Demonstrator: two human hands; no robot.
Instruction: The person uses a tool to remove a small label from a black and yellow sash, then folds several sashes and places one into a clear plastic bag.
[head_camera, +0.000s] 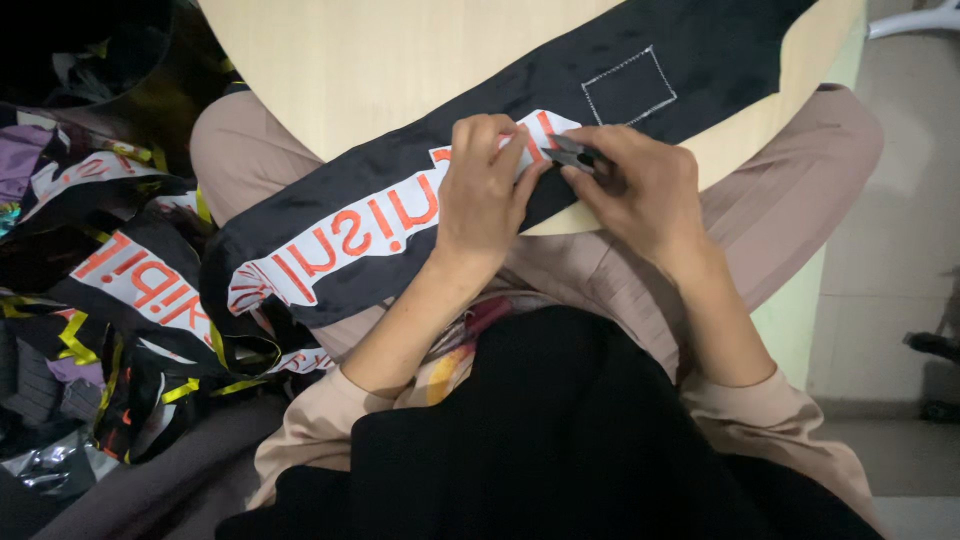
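Observation:
A long black fabric strip (690, 50) lies across the round pale wooden table (350, 60) and hangs down over my left knee. It carries a white band with orange letters (340, 240) and a stitched white square outline (628, 87). My left hand (487, 185) presses the white band down at the table's near edge. My right hand (640, 190) holds a small dark cutting tool (572, 152) with its tip at the end of the white band, right beside my left fingertips.
A heap of similar black strips with white, orange and yellow trim (120, 290) lies on the floor at my left. My beige-trousered knees (800, 170) flank the table edge. Tiled floor (890, 280) lies to the right, with a white chair leg at the top right.

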